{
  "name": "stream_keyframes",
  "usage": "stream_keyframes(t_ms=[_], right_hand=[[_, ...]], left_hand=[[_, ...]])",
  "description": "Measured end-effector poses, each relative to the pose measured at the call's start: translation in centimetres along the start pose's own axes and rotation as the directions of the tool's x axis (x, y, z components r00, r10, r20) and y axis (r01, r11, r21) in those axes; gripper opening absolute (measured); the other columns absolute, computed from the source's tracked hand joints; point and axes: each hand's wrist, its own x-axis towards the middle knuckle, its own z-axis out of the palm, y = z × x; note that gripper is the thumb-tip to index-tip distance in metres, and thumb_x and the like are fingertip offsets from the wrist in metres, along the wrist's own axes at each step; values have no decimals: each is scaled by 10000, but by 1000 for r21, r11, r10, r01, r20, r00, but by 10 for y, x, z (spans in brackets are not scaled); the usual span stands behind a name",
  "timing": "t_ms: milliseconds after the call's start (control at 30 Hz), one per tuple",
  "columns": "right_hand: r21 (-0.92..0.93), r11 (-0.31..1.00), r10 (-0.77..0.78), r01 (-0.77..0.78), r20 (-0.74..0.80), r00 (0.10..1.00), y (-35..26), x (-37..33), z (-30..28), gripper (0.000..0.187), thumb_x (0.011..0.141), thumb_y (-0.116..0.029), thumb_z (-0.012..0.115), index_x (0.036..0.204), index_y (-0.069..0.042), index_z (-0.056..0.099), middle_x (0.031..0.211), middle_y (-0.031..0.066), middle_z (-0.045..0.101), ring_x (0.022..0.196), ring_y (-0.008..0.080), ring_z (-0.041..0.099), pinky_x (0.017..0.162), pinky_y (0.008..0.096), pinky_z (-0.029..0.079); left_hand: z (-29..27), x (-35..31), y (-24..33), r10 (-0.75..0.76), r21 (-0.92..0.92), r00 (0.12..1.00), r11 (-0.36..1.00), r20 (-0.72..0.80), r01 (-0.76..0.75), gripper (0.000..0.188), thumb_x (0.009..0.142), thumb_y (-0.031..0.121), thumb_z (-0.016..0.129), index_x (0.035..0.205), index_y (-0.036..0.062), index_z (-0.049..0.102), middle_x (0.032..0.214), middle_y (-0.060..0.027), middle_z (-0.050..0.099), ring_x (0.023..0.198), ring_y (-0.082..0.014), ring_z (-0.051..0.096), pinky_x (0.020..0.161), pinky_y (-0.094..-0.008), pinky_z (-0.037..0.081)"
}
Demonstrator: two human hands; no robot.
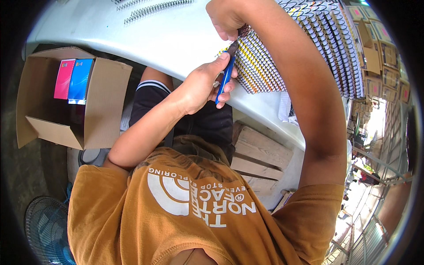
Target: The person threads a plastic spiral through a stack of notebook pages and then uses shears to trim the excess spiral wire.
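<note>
My left hand (207,84) is closed around a pair of pliers (226,79) with blue handles. Their dark jaws point up at the near-left end of a row of spiral-bound notebooks (260,66), whose black coils show white and yellow edges between them. My right arm reaches over that row. At the jaws, my right hand (227,20) has its fingers curled down and pressed together near the coil ends. Whatever is between those fingertips is hidden. Loose black spiral coils (159,9) lie on the white table (110,37) at the far side.
An open cardboard box (106,106) at the left holds a pink notebook (64,79) and a blue one (81,81). A fan (46,225) stands at lower left. Wooden slats (263,150) show below the table edge. Stacked cartons (391,62) fill the far right.
</note>
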Motion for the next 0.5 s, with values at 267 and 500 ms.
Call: stream_keyframes(t_ms=[267, 500], right_hand=[[-11, 1000, 18, -18, -37, 999, 1, 2, 4, 207, 659, -87, 693, 864, -65, 717, 840, 123, 678, 736, 251, 623, 674, 372, 491], [78, 995, 65, -66, 20, 998, 1, 0, -2, 220, 668, -66, 652, 880, -60, 710, 850, 126, 674, 734, 260, 615, 682, 381, 487]], left_hand=[[20, 3, 10, 26, -52, 998, 998, -66, -29, 502, 963, 492, 272, 973, 39, 486, 706, -42, 477, 568, -148, 485, 534, -291, 463], [19, -5, 2, 22, -2, 998, 1000, -55, -22, 551, 947, 531, 282, 1050, 39, 508, 796, -79, 565, 726, -204, 604, 603, -307, 501]])
